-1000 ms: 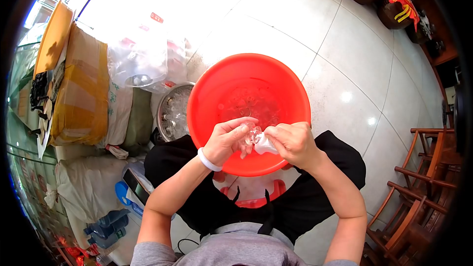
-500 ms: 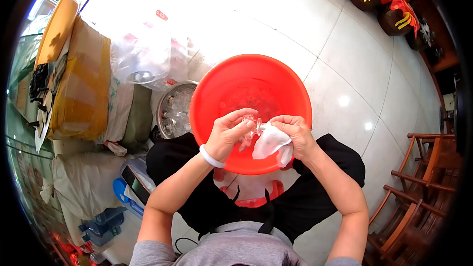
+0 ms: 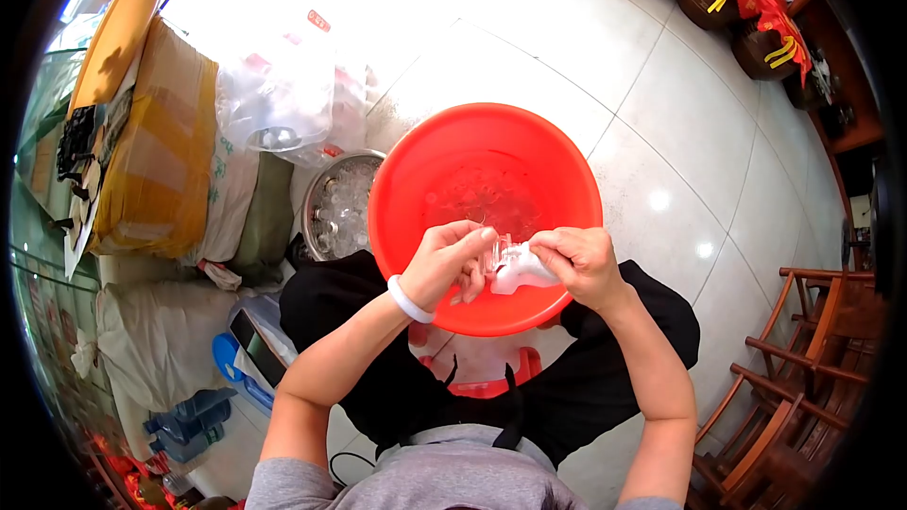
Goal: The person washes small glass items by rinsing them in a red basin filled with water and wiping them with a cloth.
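Over the large red basin [image 3: 406, 184], my left hand [image 3: 440, 263] pinches a small clear glass [image 3: 501, 247] between thumb and fingers. It looks like a little stemmed drinking glass, though the fingers cover part of it. My right hand [image 3: 583, 264] is closed on a white cloth [image 3: 525, 270], which is pressed against the end of the glass nearest that hand. Down in the basin there seem to be some clear objects in shallow water [image 3: 482, 203], too blurred to make out.
Left of the basin stands a round metal bowl [image 3: 307, 211] full of clear glassware. Clear plastic bags [image 3: 283, 99], a taped carton [image 3: 156, 146] and a phone [image 3: 255, 345] are farther left. Wooden chairs [image 3: 803, 368] stand at right; dark jars [image 3: 704, 2] with red covers line the upper right.
The cloth hung loose below my right hand and now is bunched against the glass. My right hand has turned and shifted slightly right. My left hand still holds the glass.
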`<action>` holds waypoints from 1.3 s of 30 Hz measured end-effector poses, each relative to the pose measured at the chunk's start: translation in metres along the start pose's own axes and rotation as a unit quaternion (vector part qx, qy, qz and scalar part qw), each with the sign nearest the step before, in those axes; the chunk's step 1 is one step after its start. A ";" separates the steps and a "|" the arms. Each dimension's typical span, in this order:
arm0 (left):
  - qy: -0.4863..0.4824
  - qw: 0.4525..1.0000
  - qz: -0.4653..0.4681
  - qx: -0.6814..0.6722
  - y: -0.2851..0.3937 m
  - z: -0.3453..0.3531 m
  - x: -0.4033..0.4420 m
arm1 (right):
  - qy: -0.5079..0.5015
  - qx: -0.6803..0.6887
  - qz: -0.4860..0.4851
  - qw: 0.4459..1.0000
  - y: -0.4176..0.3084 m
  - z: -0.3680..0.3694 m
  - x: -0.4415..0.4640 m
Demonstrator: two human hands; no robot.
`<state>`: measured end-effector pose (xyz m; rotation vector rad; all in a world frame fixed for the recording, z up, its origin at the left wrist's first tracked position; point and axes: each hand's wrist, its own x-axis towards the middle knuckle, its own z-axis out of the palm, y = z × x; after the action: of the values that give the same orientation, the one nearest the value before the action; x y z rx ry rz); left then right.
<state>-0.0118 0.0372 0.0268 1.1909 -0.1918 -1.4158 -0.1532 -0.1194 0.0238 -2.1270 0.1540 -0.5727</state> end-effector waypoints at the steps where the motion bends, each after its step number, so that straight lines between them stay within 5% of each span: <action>1: 0.008 1.000 -0.023 -0.005 0.001 0.003 0.001 | -0.013 0.013 0.006 1.000 0.000 0.001 -0.001; 6: 0.000 0.992 -0.127 -0.010 0.004 0.001 0.004 | -0.054 0.080 0.053 0.994 0.006 0.003 -0.004; 10: -0.080 0.977 -0.172 -0.095 -0.004 -0.007 0.010 | -0.101 0.276 0.235 0.926 0.011 0.003 -0.004; 20: -0.021 0.996 -0.027 -0.085 -0.006 0.000 0.008 | 0.048 0.459 0.393 0.795 0.007 0.017 -0.004; 22: 0.040 0.996 -0.028 -0.078 -0.007 0.003 0.008 | 0.058 0.448 0.390 0.802 0.010 0.017 -0.005; 28: -0.044 0.988 -0.021 -0.144 -0.008 -0.014 0.010 | 0.095 0.383 0.371 0.840 0.013 0.002 -0.002; 39: -0.041 0.981 -0.051 -0.185 -0.012 -0.014 0.012 | 0.078 0.368 0.351 0.857 0.014 0.000 -0.004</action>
<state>-0.0061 0.0380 0.0052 0.8465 0.0756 -1.5127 -0.1556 -0.1264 0.0109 -1.1501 0.6607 -0.2830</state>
